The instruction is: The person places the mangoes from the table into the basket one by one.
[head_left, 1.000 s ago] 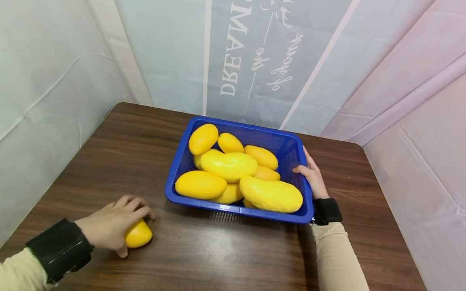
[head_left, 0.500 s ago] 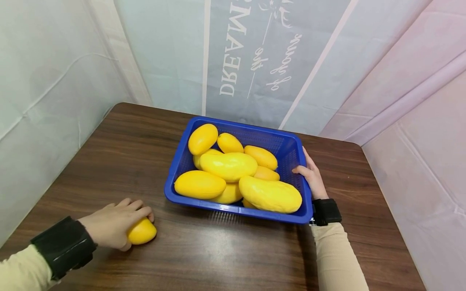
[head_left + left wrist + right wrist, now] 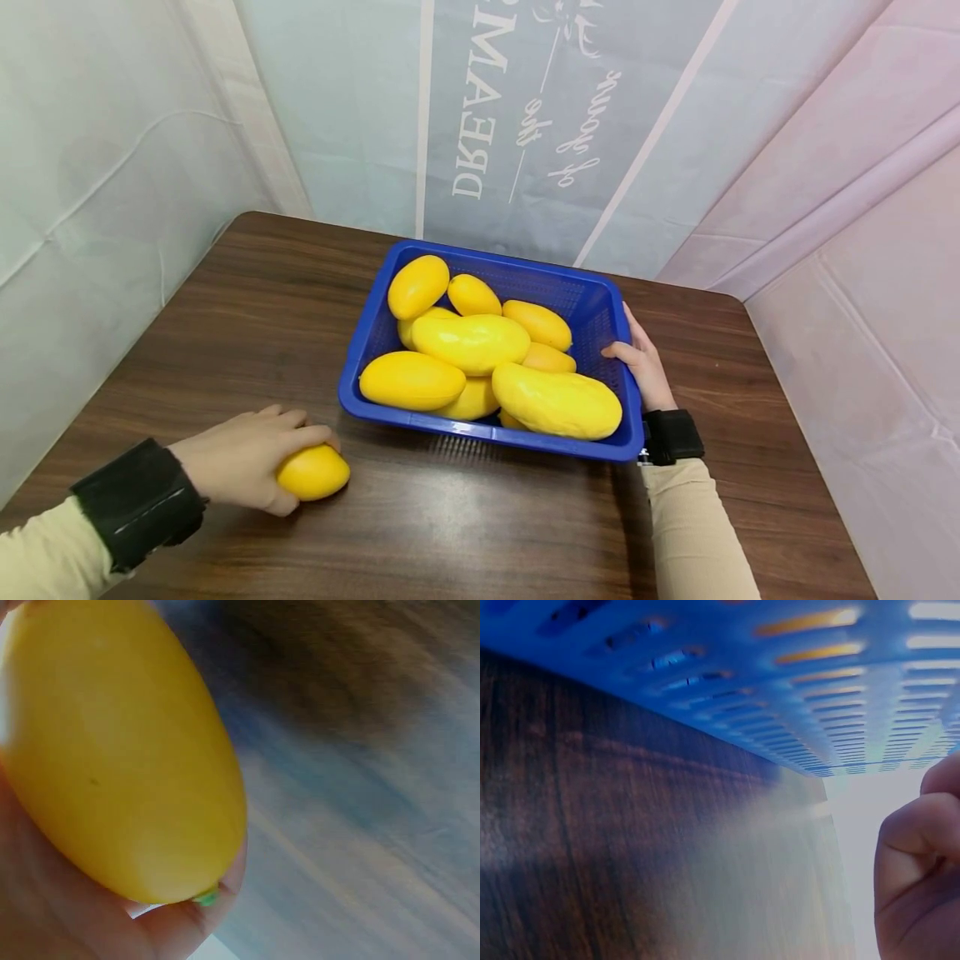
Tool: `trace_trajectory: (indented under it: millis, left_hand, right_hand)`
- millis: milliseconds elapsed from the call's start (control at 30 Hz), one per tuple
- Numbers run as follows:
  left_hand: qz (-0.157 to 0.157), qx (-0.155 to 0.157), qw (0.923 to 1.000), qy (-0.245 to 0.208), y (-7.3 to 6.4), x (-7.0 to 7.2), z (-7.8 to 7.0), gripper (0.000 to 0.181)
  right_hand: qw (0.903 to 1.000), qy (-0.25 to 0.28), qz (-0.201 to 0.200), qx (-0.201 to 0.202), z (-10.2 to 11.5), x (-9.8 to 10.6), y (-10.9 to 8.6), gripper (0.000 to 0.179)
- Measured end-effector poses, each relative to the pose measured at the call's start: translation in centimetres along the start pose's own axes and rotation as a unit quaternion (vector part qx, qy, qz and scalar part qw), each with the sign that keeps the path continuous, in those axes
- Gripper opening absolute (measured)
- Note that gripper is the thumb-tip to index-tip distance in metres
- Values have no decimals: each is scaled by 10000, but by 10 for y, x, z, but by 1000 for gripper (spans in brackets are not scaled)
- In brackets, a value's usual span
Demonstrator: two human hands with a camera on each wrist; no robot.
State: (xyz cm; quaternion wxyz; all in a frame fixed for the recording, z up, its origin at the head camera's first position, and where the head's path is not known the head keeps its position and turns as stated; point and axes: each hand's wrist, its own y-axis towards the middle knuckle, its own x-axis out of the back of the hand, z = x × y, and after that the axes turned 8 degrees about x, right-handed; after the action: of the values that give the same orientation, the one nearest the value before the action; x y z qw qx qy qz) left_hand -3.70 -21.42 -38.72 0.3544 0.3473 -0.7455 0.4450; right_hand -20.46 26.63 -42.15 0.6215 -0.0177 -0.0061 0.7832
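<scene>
On the left of the table, my left hand (image 3: 243,458) holds a yellow mango (image 3: 315,473), its fingers over the far side and the thumb on the near side. Up close in the left wrist view, the mango (image 3: 127,757) has a small green stem end (image 3: 207,897) against a finger. A blue plastic basket (image 3: 525,438) stands in the middle, piled with several yellow fruits of two sizes. My right hand (image 3: 643,367) grips the basket's right rim, thumb inside and fingers outside. The right wrist view shows the slotted basket wall (image 3: 727,667) and part of that hand (image 3: 922,870).
The dark wood-grain table (image 3: 450,533) lies under everything, with its back edge close behind the basket. Pale fabric walls (image 3: 360,125) surround it at the back and both sides. Bare tabletop separates the left hand from the basket.
My left hand has closed more fully round the mango and shifted a little to the right with it. The right hand and the basket stay nearly still.
</scene>
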Motion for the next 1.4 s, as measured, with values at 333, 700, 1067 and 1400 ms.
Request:
trace_trajectory:
  millis: [333, 700, 1067, 1400]
  left_hand:
    - [-23, -571, 9984, -26, 1, 26, -31, 52]
    - [207, -1051, 9941, -143, 8, 50, -60, 51]
    - [143, -1486, 9876, 488, 16, 67, -74, 62]
    - [-115, -1742, 9816, 779, 24, 76, -83, 61]
  right_hand:
    - [10000, -39, 38, 37, 0, 0, 2, 79]
    - [10000, -76, 40, 33, 2, 0, 1, 79]
    - [10000, -61, 38, -6, 0, 0, 1, 79]
    - [10000, -43, 45, 21, -3, 2, 0, 79]
